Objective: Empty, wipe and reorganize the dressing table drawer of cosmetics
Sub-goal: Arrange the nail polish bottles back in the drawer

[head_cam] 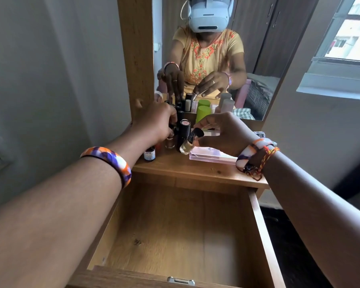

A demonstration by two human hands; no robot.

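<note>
The drawer (pixel 175 235) below me is pulled out and bare, so emptying looks done; I can't tell if it's wiped. The cosmetics stand on the tabletop (pixel 175 165) near its left edge. My right hand (pixel 222 132) pinches a gold polish bottle (pixel 188 145); my left hand (pixel 156 121) curls round the dark tubes (pixel 184 129). Refilling remains.

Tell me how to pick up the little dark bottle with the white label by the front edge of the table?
Hold the small dark bottle by its black cap, coming straight down from above. It stands upright near the tabletop's front edge, but the left hand and other bottles crowd close behind it, so the top looks easiest to reach.
</note>
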